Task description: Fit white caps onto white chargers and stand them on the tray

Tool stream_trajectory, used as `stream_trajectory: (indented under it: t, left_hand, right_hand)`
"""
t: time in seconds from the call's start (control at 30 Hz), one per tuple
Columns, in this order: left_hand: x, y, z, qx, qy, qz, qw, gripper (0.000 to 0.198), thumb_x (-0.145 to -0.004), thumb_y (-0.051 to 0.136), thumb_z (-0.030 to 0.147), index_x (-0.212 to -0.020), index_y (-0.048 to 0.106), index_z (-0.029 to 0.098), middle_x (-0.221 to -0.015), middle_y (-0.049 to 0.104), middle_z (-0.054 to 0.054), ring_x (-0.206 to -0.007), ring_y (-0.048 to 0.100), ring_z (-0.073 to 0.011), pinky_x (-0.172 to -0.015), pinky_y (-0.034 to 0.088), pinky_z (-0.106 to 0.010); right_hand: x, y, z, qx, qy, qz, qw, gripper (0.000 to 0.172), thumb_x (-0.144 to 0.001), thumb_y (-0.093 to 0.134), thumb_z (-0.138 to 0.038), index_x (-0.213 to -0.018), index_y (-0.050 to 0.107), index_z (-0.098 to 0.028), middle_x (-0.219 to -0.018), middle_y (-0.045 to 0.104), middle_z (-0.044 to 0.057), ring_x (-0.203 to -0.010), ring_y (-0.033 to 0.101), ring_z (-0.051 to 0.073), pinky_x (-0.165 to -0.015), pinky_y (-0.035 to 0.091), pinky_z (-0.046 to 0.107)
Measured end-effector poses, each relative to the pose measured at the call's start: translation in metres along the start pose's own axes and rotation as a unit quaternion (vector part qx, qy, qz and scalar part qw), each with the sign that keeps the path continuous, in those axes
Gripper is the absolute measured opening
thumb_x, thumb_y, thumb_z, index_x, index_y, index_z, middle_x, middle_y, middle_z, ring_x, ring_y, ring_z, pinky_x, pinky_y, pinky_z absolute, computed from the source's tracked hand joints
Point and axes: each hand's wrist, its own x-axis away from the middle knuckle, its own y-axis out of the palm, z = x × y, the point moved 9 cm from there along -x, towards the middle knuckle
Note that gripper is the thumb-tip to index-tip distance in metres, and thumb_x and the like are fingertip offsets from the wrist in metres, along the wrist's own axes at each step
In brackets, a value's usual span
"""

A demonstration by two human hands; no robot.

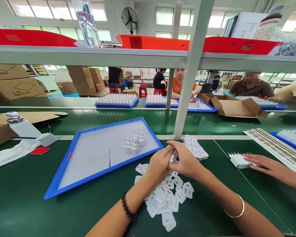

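My left hand (159,164) and my right hand (187,159) meet over the middle of the bench, fingers closed around a small stack of white plastic covers (173,157). Fingers hide most of this stack. Below them spreads a loose pile of flat white plastic covers (162,197), some with dark printing. Just beyond my right hand, more white pieces (196,148) lie in neat rows. To the left, a blue-rimmed tray (88,154) with a white base bears several white plug chargers (135,144), pins up.
A co-worker's hand (263,164) rests on a row of white chargers (239,160) at right. A white metal post (185,85) rises behind my hands to a shelf with red bins (153,42). White cloth (14,151) and a red card (40,150) lie at left.
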Motion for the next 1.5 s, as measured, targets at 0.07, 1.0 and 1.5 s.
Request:
stream_trajectory:
  t: [0.07, 1.0, 1.5]
  left_hand:
    - [0.0, -0.002, -0.003, 0.062, -0.03, 0.006, 0.998, 0.045, -0.089, 0.048, 0.014, -0.134, 0.052, 0.01, -0.134, 0.06, -0.02, -0.123, 0.061, -0.0284, -0.097, 0.056, -0.04]
    - [-0.014, -0.014, 0.003, 0.301, -0.086, -0.035, 0.949, 0.038, -0.078, 0.074, 0.022, -0.115, 0.067, 0.02, -0.121, 0.068, -0.012, -0.112, 0.065, -0.0265, -0.094, 0.055, -0.039]
    - [-0.008, -0.026, -0.025, 0.276, -0.181, 0.069, 0.941, 0.03, -0.085, 0.068, 0.025, -0.114, 0.063, 0.019, -0.112, 0.071, -0.009, -0.102, 0.068, -0.0227, -0.089, 0.054, -0.036]
  right_hand:
    - [0.004, -0.002, 0.003, -0.042, -0.004, -0.026, 0.999, 0.062, -0.074, 0.068, -0.024, -0.133, 0.049, -0.02, -0.128, 0.059, 0.013, -0.115, 0.056, 0.03, -0.093, 0.05, 0.043]
    - [0.003, -0.018, 0.053, -0.423, 0.177, 0.063, 0.886, 0.031, -0.08, 0.067, -0.051, -0.083, 0.054, -0.023, -0.082, 0.064, 0.001, -0.073, 0.06, 0.017, -0.067, 0.046, 0.029]
    - [0.007, -0.008, 0.039, -0.459, 0.204, 0.024, 0.864, 0.034, -0.069, 0.081, -0.044, -0.068, 0.058, -0.019, -0.057, 0.066, -0.001, -0.041, 0.049, 0.009, -0.044, 0.036, 0.024]
